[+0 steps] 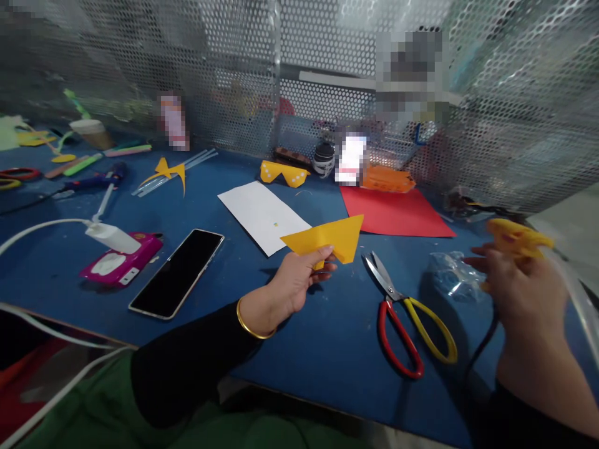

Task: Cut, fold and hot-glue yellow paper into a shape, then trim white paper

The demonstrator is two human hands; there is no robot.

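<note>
My left hand (299, 277) pinches a cut piece of yellow paper (327, 237) between thumb and fingers, above the blue table. At the right, my right hand (526, 293) is closed around a yellow glue gun (519, 237), blurred, with a dark cord hanging below. Scissors (393, 299) with one red and one yellow handle lie between my hands, blades parted. A crumpled clear plastic wrapper (456, 274) lies beside my right hand. White paper (262, 215) and red paper (397, 212) lie beyond the held piece.
A phone (178, 274) and a magenta power strip (124, 259) with a white plug lie left. Farther back are a yellow paper mask (284, 173), clear glue sticks (201, 158), yellow scraps (171, 171) and a blue glue gun (100, 178). A perforated metal screen (224, 75) closes the back.
</note>
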